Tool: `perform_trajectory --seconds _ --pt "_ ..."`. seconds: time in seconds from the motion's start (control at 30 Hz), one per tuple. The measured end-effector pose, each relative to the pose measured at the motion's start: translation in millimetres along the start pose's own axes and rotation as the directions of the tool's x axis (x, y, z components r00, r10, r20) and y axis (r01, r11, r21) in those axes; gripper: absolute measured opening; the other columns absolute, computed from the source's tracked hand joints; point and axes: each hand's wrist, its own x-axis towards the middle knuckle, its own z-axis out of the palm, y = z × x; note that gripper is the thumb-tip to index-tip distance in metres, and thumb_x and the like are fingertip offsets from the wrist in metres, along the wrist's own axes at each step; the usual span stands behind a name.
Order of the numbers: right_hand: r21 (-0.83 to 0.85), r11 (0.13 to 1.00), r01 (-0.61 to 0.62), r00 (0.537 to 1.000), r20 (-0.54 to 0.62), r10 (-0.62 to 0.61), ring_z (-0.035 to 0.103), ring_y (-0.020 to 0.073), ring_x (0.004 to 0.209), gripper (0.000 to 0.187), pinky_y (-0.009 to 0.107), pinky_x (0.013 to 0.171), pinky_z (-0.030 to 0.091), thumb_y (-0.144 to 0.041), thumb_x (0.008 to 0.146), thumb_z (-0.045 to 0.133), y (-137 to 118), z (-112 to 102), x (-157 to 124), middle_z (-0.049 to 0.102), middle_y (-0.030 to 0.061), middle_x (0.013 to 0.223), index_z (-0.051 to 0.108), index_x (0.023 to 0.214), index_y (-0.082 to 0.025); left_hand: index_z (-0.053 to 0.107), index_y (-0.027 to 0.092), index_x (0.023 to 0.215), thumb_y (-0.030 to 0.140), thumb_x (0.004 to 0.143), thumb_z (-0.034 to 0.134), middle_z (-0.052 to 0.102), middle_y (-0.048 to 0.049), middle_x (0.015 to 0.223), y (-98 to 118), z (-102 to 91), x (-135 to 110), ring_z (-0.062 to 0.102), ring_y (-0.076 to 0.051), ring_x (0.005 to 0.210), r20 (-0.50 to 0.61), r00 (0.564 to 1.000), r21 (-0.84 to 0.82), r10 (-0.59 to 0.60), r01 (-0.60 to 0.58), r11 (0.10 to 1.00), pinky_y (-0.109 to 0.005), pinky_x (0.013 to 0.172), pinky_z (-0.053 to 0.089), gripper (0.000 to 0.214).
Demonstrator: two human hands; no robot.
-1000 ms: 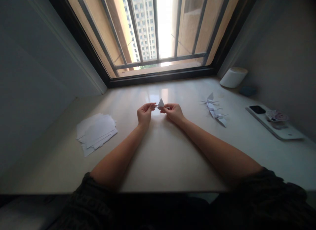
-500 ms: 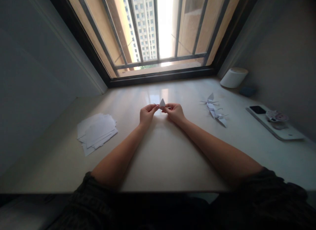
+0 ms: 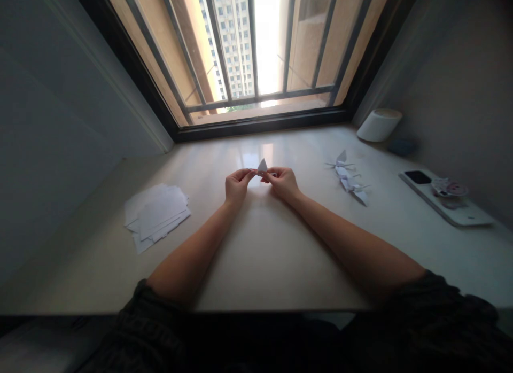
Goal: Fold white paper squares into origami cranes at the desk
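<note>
Both hands meet at the middle of the counter (image 3: 264,255). The left hand (image 3: 236,184) and right hand (image 3: 284,181) each pinch a small folded paper (image 3: 262,166) between thumb and fingers, its white point sticking up toward 12 o'clock. A stack of sheets (image 3: 156,215) lies at 9 o'clock, well apart. Finished paper cranes (image 3: 348,176) sit at 3 o'clock; farther right lie a phone (image 3: 418,177) and, at 2 o'clock, a white roll (image 3: 379,125).

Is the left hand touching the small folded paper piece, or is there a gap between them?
Touching. In the head view, the left hand pinches the folded paper piece at its left end, with no gap visible; the right hand holds the other end.
</note>
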Motion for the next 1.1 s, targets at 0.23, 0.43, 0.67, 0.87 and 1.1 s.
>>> perform_trajectory --seconds 0.23,0.43,0.67,0.87,1.1 --pt "-0.056 0.998 -0.002 1.0 -0.017 0.001 0.069 0.02 0.062 0.036 0.027 0.057 0.05 -0.053 0.07 0.07 1.1 0.4 -0.6 0.072 0.0064 0.065 0.073 0.073 -0.018 0.074 0.019 0.076 0.037 0.069 0.075 0.074 -0.0058 0.085 -3.2 -1.4 0.6 0.066 -0.019 0.083 0.034 0.999 0.034 0.01 -0.011 0.999 -0.033 0.084 0.049 0.02" --pt "-0.156 0.988 -0.005 0.999 -0.052 -0.004 0.069 0.0202 0.062 0.031 0.026 0.055 0.048 -0.05 0.073 0.069 -3.7 0.1 -3.4 0.072 0.0053 0.065 0.072 0.071 -0.019 0.073 0.018 0.076 0.04 0.073 0.071 0.073 -0.0057 0.084 0.9 -1.2 -0.9 0.065 -0.019 0.082 0.07 0.997 0.124 0.037 -0.046 0.991 -0.031 0.079 0.048 0.021" --pt "-0.092 0.996 -0.014 0.997 -0.081 0.007 0.069 0.0207 0.062 0.035 0.026 0.057 0.049 -0.053 0.07 0.071 -6.0 2.6 -4.4 0.071 0.0065 0.065 0.072 0.07 -0.018 0.072 0.018 0.076 0.041 0.073 0.071 0.073 -0.0058 0.083 3.5 0.5 -1.5 0.065 -0.018 0.079 0.012 1.0 0.151 0.026 -0.028 0.988 -0.031 0.077 0.048 0.022" --pt "-0.073 0.997 -0.011 0.997 -0.08 0.005 0.069 0.0207 0.063 0.033 0.028 0.059 0.051 -0.051 0.07 0.071 -5.3 3.1 -4.0 0.072 0.0062 0.065 0.073 0.072 -0.018 0.073 0.018 0.077 0.041 0.073 0.071 0.073 -0.0062 0.082 1.2 0.3 -1.6 0.065 -0.018 0.078 -0.006 1.0 0.139 0.029 -0.028 0.99 -0.031 0.076 0.048 0.023" --pt "-0.058 0.998 -0.004 0.998 -0.064 0.001 0.068 0.0204 0.063 0.034 0.027 0.059 0.05 -0.051 0.069 0.071 -3.4 -0.8 -1.8 0.071 0.0058 0.064 0.073 0.071 -0.018 0.072 0.018 0.077 0.041 0.073 0.072 0.073 -0.0064 0.084 5.6 -0.1 -2.1 0.065 -0.018 0.081 0.076 0.997 0.129 0.01 -0.02 0.991 -0.029 0.076 0.047 0.024"
